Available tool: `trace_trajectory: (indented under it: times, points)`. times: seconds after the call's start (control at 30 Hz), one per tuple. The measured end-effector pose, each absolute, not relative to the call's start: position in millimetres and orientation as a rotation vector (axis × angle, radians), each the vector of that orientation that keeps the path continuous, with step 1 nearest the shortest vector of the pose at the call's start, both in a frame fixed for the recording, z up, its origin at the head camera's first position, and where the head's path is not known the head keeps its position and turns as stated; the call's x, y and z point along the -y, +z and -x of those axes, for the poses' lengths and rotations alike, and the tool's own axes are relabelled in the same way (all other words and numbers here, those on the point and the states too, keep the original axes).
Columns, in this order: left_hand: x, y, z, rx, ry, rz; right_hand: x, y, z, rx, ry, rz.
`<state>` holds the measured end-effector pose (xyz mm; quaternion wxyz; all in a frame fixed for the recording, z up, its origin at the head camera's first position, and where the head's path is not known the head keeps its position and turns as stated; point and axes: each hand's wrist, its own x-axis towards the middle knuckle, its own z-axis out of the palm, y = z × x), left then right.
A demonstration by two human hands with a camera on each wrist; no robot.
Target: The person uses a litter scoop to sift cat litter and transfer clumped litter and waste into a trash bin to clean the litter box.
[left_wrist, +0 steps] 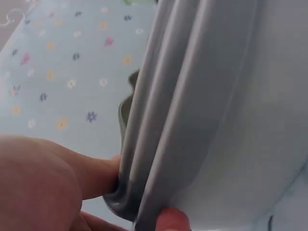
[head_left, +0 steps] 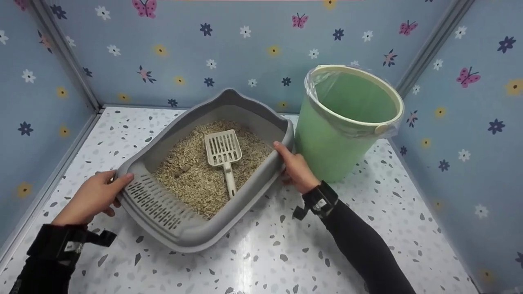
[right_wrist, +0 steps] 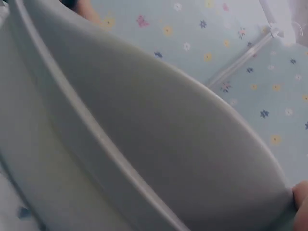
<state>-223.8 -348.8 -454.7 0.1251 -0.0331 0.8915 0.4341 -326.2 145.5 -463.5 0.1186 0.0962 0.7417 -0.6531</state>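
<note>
A grey litter box [head_left: 241, 208] stands at an angle in the middle of the head view, with tan litter [head_left: 192, 163] spread inside. On the litter lies a cream slotted scoop [head_left: 223, 148], its handle pointing toward the near wall of the box. My left hand [head_left: 92, 196] grips the rim at the left corner, thumb on top and fingers beneath. With the thumb over the rim, my right hand [head_left: 299, 168] holds the right side of the box. In the left wrist view, the box's rim [left_wrist: 159, 115] runs between thumb and fingers.
Just right of the box stands a green trash bin [head_left: 333, 147] with a clear liner over its cream rim. Blue panels [head_left: 245, 53] printed with flowers and butterflies enclose the speckled white surface [head_left: 294, 253] at the back and both sides.
</note>
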Motion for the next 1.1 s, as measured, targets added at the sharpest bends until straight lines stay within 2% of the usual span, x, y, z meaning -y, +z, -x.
trace_trajectory:
  times: [0.2, 0.4, 0.57, 0.87, 1.0, 1.1]
  points:
    - [371, -458, 247, -2.593, 1.271, 0.087, -153, -466, 322, -2.260, -1.781, -0.261]
    - [358, -467, 234, -2.595, 1.316, 0.202, -158, -467, 337, -2.374, -1.726, -0.267]
    - [354, -465, 227, -2.626, 1.329, 0.238, -154, -469, 333, -2.491, -1.707, -0.253]
    - [387, -461, 263, -2.681, 1.254, 0.207, -153, -467, 305, -2.466, -1.603, -0.138]
    - [386, -460, 267, -2.683, 1.229, 0.232, -160, -461, 313, -2.437, -1.582, -0.157]
    - [371, -460, 257, -2.620, 1.203, 0.235, -165, -459, 324, -2.430, -1.615, -0.215]
